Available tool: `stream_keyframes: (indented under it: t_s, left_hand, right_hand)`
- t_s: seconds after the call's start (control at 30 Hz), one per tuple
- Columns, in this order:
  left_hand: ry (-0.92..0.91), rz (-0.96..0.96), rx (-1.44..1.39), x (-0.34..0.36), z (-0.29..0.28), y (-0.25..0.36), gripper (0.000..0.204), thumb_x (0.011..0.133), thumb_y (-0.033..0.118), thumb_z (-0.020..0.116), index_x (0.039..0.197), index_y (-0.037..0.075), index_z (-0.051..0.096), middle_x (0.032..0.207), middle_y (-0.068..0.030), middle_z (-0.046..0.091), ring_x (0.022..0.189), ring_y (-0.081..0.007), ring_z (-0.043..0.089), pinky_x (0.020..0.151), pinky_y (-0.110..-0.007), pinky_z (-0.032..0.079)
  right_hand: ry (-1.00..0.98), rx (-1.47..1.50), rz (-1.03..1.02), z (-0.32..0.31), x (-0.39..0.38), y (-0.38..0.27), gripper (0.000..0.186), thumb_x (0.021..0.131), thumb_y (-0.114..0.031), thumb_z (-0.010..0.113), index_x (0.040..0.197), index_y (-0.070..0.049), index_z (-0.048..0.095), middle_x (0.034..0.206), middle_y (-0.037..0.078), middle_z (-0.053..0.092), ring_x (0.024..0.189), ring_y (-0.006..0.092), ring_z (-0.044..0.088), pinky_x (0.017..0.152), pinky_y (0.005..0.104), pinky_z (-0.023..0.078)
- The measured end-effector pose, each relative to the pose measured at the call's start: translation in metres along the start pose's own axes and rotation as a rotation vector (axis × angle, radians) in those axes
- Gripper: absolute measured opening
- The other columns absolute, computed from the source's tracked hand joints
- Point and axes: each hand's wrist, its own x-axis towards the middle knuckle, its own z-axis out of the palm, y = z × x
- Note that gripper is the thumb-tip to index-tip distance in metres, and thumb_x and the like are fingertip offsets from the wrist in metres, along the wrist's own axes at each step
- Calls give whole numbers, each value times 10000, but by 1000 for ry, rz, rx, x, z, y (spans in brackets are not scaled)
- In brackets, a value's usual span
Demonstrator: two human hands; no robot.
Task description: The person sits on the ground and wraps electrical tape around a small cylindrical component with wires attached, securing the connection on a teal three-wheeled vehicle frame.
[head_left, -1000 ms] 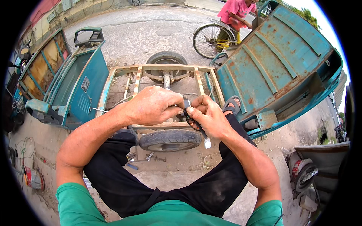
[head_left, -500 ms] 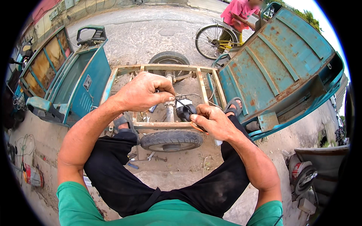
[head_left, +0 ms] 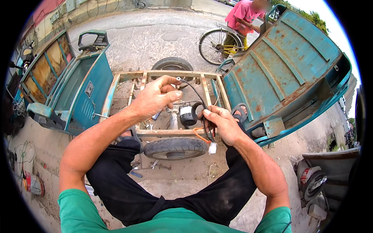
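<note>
My left hand (head_left: 160,95) is raised over the wooden-coloured frame, its fingers apart. By its index fingertip is the metal end (head_left: 178,79) of a thin black cable (head_left: 196,90); whether they touch I cannot tell. The cable curves down to my right hand (head_left: 222,123), which is closed on it. A black ring (head_left: 198,111), shaped like a roll of tape, sits at the right fingertips. From beneath that hand hang an orange wire (head_left: 200,136) and a white connector (head_left: 212,148). Behind the ring, a black-and-white round unit (head_left: 187,115) is partly covered.
The bare frame (head_left: 155,133) lies between my feet, with a near wheel (head_left: 175,149) and a far wheel (head_left: 171,62). Teal body panels stand left (head_left: 87,91) and right (head_left: 279,66). Tools (head_left: 154,164) lie on the ground. A person (head_left: 243,17) stands beside a yellow bicycle (head_left: 229,47).
My left fingers have spread and moved up, away from the right hand. More of the black cable shows between the hands. The orange wire and white connector now hang in view.
</note>
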Motion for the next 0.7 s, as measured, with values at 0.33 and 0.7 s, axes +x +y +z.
stream_keyframes:
  t_s: [0.33, 0.7]
  left_hand:
    - [-229, 130, 288, -3, 46, -5, 549, 889, 156, 771, 1366, 35, 529, 1028, -90, 676, 875, -138, 649, 771, -331, 540]
    - [-380, 181, 390, 0, 40, 4, 362, 926, 213, 584, 1196, -25, 629, 1117, -242, 694, 1051, -371, 670, 907, -451, 519]
  right_hand:
    - [-4, -23, 28, 4, -2, 4, 299, 1058, -299, 536, 1029, -12, 613, 721, 19, 607, 598, 75, 544, 514, 238, 403]
    - [120, -111, -119, 13, 3, 16, 217, 1037, -201, 591, 1075, 12, 581, 809, 42, 642, 716, 87, 586, 640, 267, 487]
